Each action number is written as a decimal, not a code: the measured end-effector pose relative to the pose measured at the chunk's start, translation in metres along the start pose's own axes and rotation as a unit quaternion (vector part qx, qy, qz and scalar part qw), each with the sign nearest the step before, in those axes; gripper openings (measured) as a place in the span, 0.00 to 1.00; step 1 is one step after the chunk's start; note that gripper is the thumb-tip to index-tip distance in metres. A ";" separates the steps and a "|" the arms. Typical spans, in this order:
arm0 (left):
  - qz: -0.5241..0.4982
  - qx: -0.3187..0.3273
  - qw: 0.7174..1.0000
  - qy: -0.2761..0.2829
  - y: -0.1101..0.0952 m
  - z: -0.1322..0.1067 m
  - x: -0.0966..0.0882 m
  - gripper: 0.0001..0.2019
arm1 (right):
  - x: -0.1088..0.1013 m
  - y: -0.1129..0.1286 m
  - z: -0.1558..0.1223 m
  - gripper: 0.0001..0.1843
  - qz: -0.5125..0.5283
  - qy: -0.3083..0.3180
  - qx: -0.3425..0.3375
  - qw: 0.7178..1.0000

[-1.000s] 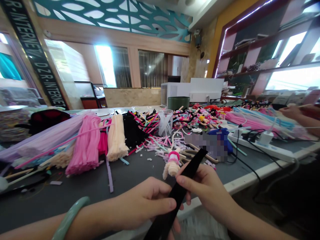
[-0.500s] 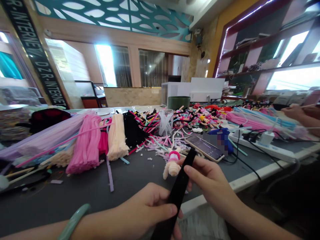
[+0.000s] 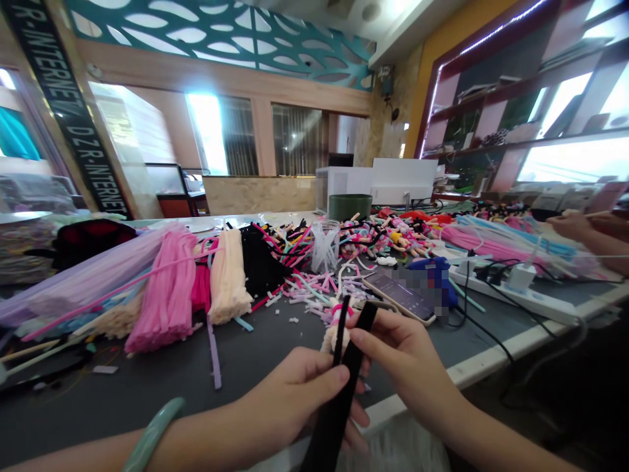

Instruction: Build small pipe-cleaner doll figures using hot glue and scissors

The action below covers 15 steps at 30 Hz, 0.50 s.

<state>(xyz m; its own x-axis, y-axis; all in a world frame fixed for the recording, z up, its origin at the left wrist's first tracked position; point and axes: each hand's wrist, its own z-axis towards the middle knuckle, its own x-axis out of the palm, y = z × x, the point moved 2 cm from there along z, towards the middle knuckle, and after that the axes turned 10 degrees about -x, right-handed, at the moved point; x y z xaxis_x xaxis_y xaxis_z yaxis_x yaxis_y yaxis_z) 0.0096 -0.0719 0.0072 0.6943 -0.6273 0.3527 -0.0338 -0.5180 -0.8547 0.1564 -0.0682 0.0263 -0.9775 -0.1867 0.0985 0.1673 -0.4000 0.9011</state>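
Both my hands hold a bundle of black fuzzy stems (image 3: pixel 339 393) upright over the table's near edge. My left hand (image 3: pixel 299 393), a green bangle on its wrist, pinches the bundle's middle between thumb and fingers. My right hand (image 3: pixel 393 351) grips the top end, where one thin black stem (image 3: pixel 341 328) stands split off from the rest. Just behind the bundle lies a small cream doll with a pink band (image 3: pixel 337 324) on the dark table (image 3: pixel 162 380).
Bundles of pink (image 3: pixel 170 292), lilac, cream (image 3: pixel 228 275) and black stems lie at left with scattered offcuts. A phone (image 3: pixel 400 295), a blue object, a power strip (image 3: pixel 521 288) with cables and a green pot (image 3: pixel 350 205) sit beyond. Another person's hands (image 3: pixel 574 226) work at far right.
The black bundle has swung from a slant to nearly upright and shifted left. One thin stem has separated from it at the top, beside my right fingers.
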 end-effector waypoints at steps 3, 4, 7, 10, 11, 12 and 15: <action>0.000 0.029 0.999 -0.030 -0.013 0.005 -0.001 0.20 | 0.002 0.000 0.009 0.12 -0.009 0.002 0.006 1.000; 0.004 0.035 0.999 -0.035 -0.017 0.006 -0.001 0.19 | 0.002 0.000 0.013 0.13 -0.013 0.002 0.008 1.000; 0.018 0.052 0.998 -0.028 -0.027 0.007 -0.002 0.16 | 0.004 0.004 0.023 0.14 -0.031 0.009 0.009 0.999; 0.033 0.069 0.997 -0.015 -0.033 0.004 -0.004 0.13 | 0.004 0.010 0.032 0.13 -0.039 0.027 -0.001 0.999; 0.039 0.074 0.996 -0.012 -0.035 0.003 -0.005 0.12 | 0.004 0.012 0.035 0.14 -0.041 0.036 -0.005 0.998; 0.047 0.077 0.996 -0.009 -0.035 0.002 -0.005 0.12 | 0.003 0.015 0.037 0.14 -0.045 0.046 -0.010 0.998; 0.083 0.087 0.993 -0.001 -0.038 -0.003 -0.005 0.10 | 0.000 0.022 0.042 0.13 -0.064 0.074 -0.027 0.995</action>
<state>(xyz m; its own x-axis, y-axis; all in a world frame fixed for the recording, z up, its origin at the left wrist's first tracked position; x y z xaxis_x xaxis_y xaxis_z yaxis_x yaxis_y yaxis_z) 0.0049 -0.0508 0.0388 0.6912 -0.6940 0.2014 -0.0224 -0.2991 -0.9539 0.1542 -0.0394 0.0636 -0.9624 -0.2589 -0.0821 0.0533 -0.4763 0.8777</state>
